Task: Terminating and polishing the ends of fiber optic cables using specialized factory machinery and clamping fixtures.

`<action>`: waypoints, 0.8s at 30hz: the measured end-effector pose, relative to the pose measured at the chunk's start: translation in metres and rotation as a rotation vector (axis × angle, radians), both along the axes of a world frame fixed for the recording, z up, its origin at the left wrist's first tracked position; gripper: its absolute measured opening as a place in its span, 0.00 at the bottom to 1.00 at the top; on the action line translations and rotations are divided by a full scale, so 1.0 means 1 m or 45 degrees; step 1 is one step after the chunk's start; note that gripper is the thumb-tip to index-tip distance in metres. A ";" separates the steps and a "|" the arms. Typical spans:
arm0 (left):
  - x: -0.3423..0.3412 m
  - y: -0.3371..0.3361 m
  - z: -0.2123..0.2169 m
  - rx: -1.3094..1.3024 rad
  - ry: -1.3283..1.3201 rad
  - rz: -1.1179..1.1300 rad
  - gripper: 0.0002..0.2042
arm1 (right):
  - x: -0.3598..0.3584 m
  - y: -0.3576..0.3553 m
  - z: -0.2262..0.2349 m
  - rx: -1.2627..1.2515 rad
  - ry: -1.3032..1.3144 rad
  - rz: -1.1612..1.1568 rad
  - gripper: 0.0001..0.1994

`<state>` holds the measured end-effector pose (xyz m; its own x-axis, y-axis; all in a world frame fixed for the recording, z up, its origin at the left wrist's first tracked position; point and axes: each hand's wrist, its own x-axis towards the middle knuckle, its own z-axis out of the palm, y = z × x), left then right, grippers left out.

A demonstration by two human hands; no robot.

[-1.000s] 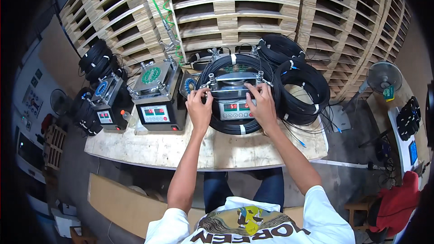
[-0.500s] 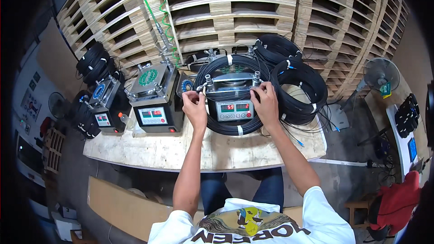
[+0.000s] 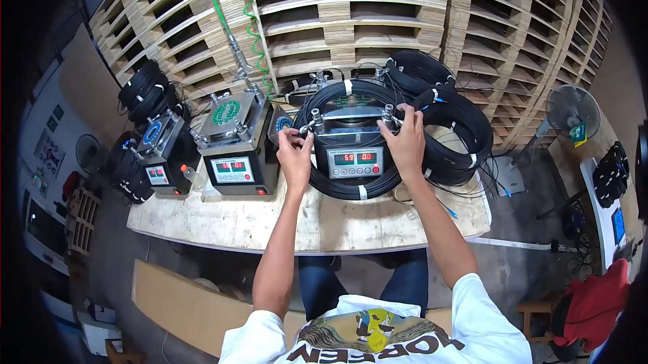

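A polishing machine (image 3: 354,161) with a lit display panel stands in front of me, a large coil of black cable (image 3: 317,178) looped around it. At its near left corner post, my left hand (image 3: 295,159) is closed with thumb and fingertips on a small metal clamp lever (image 3: 306,126). My right hand (image 3: 408,145) pinches the matching lever beside the right corner post (image 3: 388,113), thumb in front and fingers behind. Between the posts runs a metal plate edge (image 3: 351,138). My fingers partly cover both levers.
Two similar machines, a middle one (image 3: 233,174) and a smaller one (image 3: 158,172), stand to the left, with a clear bottle (image 3: 192,176) between them. More black cable coils (image 3: 453,131) are stacked at right. Wooden pallets (image 3: 337,10) rise behind the table (image 3: 324,229); a fan (image 3: 574,116) stands far right.
Both hands have moved slightly, the right one up and outward around its corner post. The display's right-hand reading has changed. The whole view has shifted a little.
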<state>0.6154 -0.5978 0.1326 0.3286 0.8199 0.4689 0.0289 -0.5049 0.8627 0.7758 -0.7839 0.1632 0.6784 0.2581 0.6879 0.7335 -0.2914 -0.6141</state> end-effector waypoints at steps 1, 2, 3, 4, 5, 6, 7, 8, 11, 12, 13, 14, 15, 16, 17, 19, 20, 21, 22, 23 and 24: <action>0.001 -0.001 0.000 0.012 -0.040 -0.002 0.13 | 0.002 0.003 -0.001 0.001 0.005 -0.027 0.22; 0.001 -0.002 0.001 0.024 -0.080 -0.004 0.12 | 0.004 0.004 -0.002 0.002 0.010 -0.053 0.23; 0.000 -0.001 -0.001 0.070 -0.093 0.022 0.11 | 0.005 0.004 -0.004 0.041 0.035 -0.059 0.21; -0.002 -0.002 -0.001 0.071 -0.093 0.017 0.11 | 0.008 0.003 -0.006 0.041 0.035 -0.065 0.21; -0.004 -0.003 0.000 0.070 -0.055 0.001 0.11 | 0.013 0.002 -0.010 0.030 0.089 -0.024 0.20; -0.005 -0.003 0.001 0.070 -0.016 -0.016 0.11 | 0.018 0.000 -0.014 0.019 0.143 0.017 0.19; -0.006 -0.002 0.002 0.066 -0.010 -0.022 0.10 | 0.022 -0.001 -0.015 0.051 0.157 0.008 0.16; -0.006 0.001 0.003 0.068 -0.011 -0.024 0.10 | 0.029 -0.003 -0.019 0.052 0.156 0.006 0.16; -0.005 0.010 0.007 0.180 -0.033 -0.020 0.10 | 0.043 -0.007 -0.028 0.209 0.200 0.213 0.12; -0.004 0.012 0.008 0.180 -0.034 -0.022 0.10 | 0.045 -0.009 -0.031 0.209 0.200 0.211 0.12; -0.004 0.014 0.009 0.212 0.010 -0.044 0.10 | 0.046 -0.011 -0.032 0.246 0.333 0.283 0.12; -0.003 0.016 0.010 0.244 0.053 -0.066 0.11 | 0.046 -0.013 -0.034 0.282 0.467 0.353 0.11; -0.002 0.016 0.010 0.244 0.054 -0.066 0.11 | 0.045 -0.015 -0.037 0.282 0.467 0.352 0.11; 0.000 0.018 0.012 0.262 0.089 -0.075 0.13 | 0.042 -0.017 -0.035 0.394 0.503 0.416 0.11; 0.001 0.019 0.014 0.280 0.124 -0.084 0.14 | 0.040 -0.018 -0.034 0.506 0.539 0.481 0.12; 0.007 0.019 0.015 0.309 0.162 -0.043 0.16 | 0.041 -0.020 -0.037 0.557 0.549 0.530 0.14; 0.009 0.020 0.015 0.333 0.203 -0.004 0.18 | 0.042 -0.021 -0.039 0.604 0.563 0.576 0.15; 0.011 0.022 0.016 0.269 0.236 -0.017 0.21 | 0.041 -0.022 -0.041 0.605 0.561 0.575 0.15; 0.011 0.021 0.017 0.268 0.236 -0.016 0.21 | 0.039 -0.024 -0.040 0.522 0.534 0.518 0.16; 0.012 0.019 0.018 0.298 0.266 -0.012 0.22 | 0.037 -0.024 -0.039 0.440 0.506 0.461 0.16; 0.012 0.018 0.019 0.327 0.297 -0.008 0.23 | 0.036 -0.025 -0.036 0.440 0.505 0.463 0.16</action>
<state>0.6274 -0.5799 0.1520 0.4559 0.6824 0.5714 0.2062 -0.7055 0.6780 0.8122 -0.8086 0.1271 0.8095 0.3278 0.4872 0.4460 0.1965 -0.8732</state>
